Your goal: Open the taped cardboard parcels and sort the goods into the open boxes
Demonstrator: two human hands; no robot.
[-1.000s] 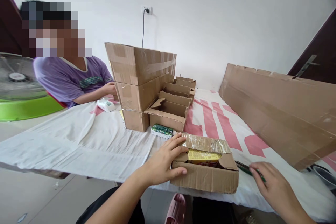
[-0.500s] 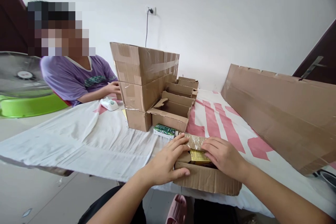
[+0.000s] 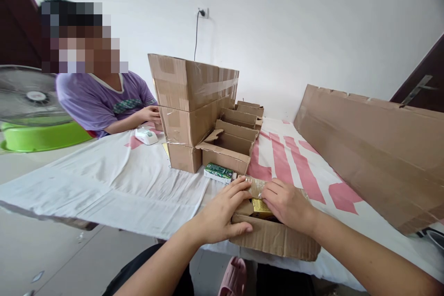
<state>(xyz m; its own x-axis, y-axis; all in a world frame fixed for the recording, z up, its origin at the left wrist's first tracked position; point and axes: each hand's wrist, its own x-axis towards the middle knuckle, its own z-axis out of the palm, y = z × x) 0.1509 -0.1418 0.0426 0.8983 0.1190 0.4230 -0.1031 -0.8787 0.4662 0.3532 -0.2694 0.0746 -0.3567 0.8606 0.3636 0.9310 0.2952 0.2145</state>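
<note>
Closer in than the tall stack of boxes (image 3: 171, 113), and to the right of it, one small brown box (image 3: 274, 243) sits at the near edge of one white and pink cloth (image 3: 121, 185). Two hands are on this box. The left hand (image 3: 224, 210) lies over its left side, with the fingers a bit spread and the thumb held out. The right hand (image 3: 287, 206) has its fingers bent and close together on the far flap (image 3: 256, 188); I cannot tell if they pinch it. The small brown box is cardboard, with creases down its near wall, and the flap looks shiny. The top is partly open, and one yellow pack (image 3: 259, 208) shows inside.

The stack is three boxes high at its near end. At least three open boxes (image 3: 227, 157) stand in a row along its right side. One green and white pack (image 3: 219, 173) lies just by its near right foot. Left of the stack are one white gadget (image 3: 146, 136), one other person (image 3: 104, 101) in purple and, farther out, one fan (image 3: 36, 97). One big piece of cardboard (image 3: 367, 152) stands well to the right of the stack. One pink slipper (image 3: 233, 277) is nearer than the stack, and lower.
</note>
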